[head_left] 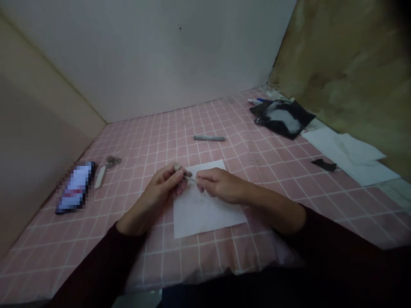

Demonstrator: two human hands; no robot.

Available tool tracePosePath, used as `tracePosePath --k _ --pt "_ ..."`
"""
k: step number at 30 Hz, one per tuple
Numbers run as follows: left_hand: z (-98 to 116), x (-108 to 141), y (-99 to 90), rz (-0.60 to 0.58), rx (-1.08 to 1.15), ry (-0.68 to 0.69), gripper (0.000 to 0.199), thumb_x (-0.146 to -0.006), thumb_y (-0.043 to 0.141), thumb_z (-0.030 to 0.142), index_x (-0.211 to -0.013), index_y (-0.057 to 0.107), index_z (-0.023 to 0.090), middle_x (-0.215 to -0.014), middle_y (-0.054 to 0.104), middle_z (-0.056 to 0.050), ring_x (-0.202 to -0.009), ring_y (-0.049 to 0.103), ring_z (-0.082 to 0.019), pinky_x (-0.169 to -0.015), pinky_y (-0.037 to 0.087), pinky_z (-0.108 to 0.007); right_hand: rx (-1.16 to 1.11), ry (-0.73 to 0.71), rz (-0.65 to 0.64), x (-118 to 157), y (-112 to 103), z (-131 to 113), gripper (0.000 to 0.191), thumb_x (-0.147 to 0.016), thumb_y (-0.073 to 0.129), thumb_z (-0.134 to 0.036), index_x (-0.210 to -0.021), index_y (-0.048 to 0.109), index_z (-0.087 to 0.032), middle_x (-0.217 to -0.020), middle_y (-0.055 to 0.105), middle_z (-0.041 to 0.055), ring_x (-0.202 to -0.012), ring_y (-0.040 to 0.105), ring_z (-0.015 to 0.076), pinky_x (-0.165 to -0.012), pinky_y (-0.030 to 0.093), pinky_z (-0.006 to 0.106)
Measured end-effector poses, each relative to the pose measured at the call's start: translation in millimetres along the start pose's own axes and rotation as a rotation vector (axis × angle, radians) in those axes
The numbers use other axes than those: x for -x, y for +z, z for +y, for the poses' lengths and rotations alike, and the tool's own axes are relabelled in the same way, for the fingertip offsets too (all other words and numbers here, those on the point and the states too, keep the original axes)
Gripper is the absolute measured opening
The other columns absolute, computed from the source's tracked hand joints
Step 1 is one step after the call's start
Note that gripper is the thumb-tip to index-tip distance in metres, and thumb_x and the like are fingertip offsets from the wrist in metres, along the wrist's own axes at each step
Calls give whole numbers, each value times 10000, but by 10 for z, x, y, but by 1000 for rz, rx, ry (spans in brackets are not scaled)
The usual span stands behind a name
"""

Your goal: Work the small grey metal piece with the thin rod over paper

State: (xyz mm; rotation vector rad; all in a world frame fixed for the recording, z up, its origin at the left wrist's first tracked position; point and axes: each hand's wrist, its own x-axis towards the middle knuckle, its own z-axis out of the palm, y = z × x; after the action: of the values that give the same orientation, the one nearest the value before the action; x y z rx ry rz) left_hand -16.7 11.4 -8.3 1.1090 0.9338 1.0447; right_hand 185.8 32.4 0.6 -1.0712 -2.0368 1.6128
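Note:
Over a white sheet of paper (208,214), my left hand (165,182) is closed on a small brownish piece (180,167) whose exact kind I cannot make out. Facing it, my right hand (220,184) pinches a thin, pale stick (191,178). The stick's far end meets the small piece at my left fingertips. Fingers cover much of both things. Both hands are held close together above the upper part of the paper.
A grey rod (209,137) lies beyond the paper on the pink checked cloth (144,141). To the left are a phone (75,186), a flat pale stick (100,176) and small round pieces (112,161). Black sheets (298,113), white papers (346,154) and a dark scrap (324,164) lie right.

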Motion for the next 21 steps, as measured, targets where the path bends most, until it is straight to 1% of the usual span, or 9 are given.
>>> tracePosePath --k 3,5,7,11,13,14,17,19,21 --pt "-11 -36 -41 -32 27 -58 255 -912 664 353 -792 641 129 -589 527 17 -465 382 -52 -432 270 -166 382 -156 183 14 34 4 142 -945 451 -219 -805 460 -194 -680 430 -16 -626 364 119 -611 259 269" --pt "-26 -48 -61 -20 34 -44 236 -897 686 353 -819 643 134 -606 536 16 -482 404 -58 -445 293 -165 381 -159 189 6 54 7 149 -945 442 -209 -796 450 -194 -690 434 -13 -639 371 123 -623 263 272" --pt "-39 -45 -66 -9 16 -14 188 -868 729 318 -890 651 148 -670 563 11 -551 464 -69 -508 364 -164 171 -80 113 -9 60 5 185 -946 428 -211 -762 440 -193 -665 430 -19 -608 377 113 -593 275 254" --pt "-29 -7 -33 6 -32 93 196 -829 767 249 -961 635 189 -833 617 -1 -739 570 -108 -706 479 -211 -535 162 -294 -19 19 -10 219 -979 362 -327 -805 429 -213 -548 259 -89 -460 164 85 -460 176 213" --pt "-15 11 -13 21 -36 118 191 -834 757 227 -972 627 201 -880 632 -6 -793 591 -124 -768 495 -241 -703 181 -402 -15 -3 -12 221 -981 366 -349 -814 420 -215 -542 220 -103 -462 101 80 -448 141 205" --pt "-11 16 -8 22 -39 114 183 -839 751 223 -973 629 200 -883 635 -7 -789 592 -123 -762 495 -241 -699 185 -395 -14 -8 -9 217 -981 368 -344 -814 421 -215 -534 224 -104 -459 101 79 -447 137 206" --pt "-16 3 -15 11 -29 56 154 -853 740 251 -952 654 171 -810 617 -4 -671 546 -92 -629 450 -196 -363 143 -199 -9 -1 5 219 -977 367 -299 -796 449 -208 -524 306 -77 -454 212 89 -467 192 227" --pt "-28 -20 -32 -14 0 -4 171 -869 723 306 -892 665 147 -707 585 6 -557 477 -69 -522 381 -179 12 -1 6 2 13 13 196 -958 411 -256 -779 466 -197 -593 406 -37 -530 327 102 -539 260 245" --pt "-37 -40 -48 -39 27 -44 238 -888 692 368 -829 660 140 -619 554 15 -478 416 -61 -454 316 -181 307 -140 149 16 26 16 157 -947 438 -234 -801 474 -192 -673 453 -14 -613 370 116 -611 281 264"
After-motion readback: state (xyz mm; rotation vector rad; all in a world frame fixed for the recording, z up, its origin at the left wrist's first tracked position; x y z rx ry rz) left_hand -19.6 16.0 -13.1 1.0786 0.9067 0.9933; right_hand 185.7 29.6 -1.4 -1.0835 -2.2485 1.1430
